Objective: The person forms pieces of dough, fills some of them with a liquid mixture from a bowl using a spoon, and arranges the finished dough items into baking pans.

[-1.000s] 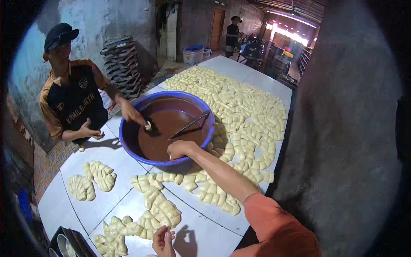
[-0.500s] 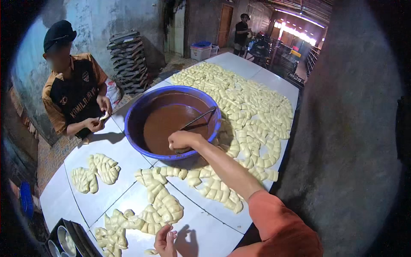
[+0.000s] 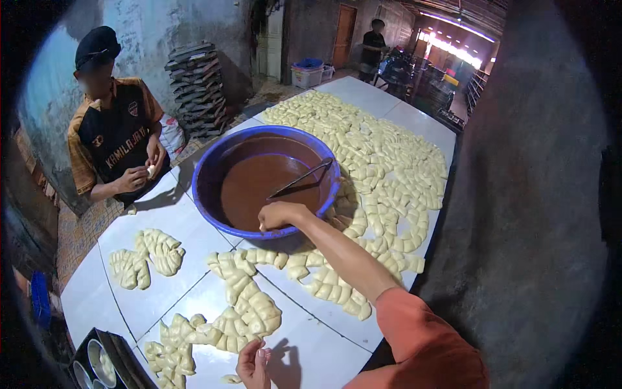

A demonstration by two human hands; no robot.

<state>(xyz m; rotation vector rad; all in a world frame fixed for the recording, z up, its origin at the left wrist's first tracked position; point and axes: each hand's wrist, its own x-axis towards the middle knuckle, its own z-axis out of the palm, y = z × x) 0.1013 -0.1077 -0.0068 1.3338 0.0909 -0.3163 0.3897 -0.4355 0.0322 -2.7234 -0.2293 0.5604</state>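
Observation:
My right hand [image 3: 278,216] is closed at the near rim of a blue basin [image 3: 211,150] of brown liquid, with something small and hard to make out in its fingers. A dark rod [image 3: 298,180] leans inside the basin. My left hand [image 3: 256,363] is low in the picture with curled fingers beside pale dough pieces [image 3: 249,318]; what it holds, if anything, is unclear. Many more dough pieces [image 3: 389,149] spread over the white tiled table [image 3: 103,305]. Two separate dough clusters [image 3: 159,253] lie left of the basin.
A co-worker [image 3: 110,136] at the left holds a small pale piece in their hands. Dark pans with pale cups [image 3: 102,363] sit at lower left. Behind are stacked trays [image 3: 196,84], bins [image 3: 306,72], another person [image 3: 373,48] and machinery. A grey wall [image 3: 538,194] is at right.
The co-worker's hand has come out of the basin, and both their hands now meet on a pale piece. My right hand shifts slightly along the rim; my left hand barely moves.

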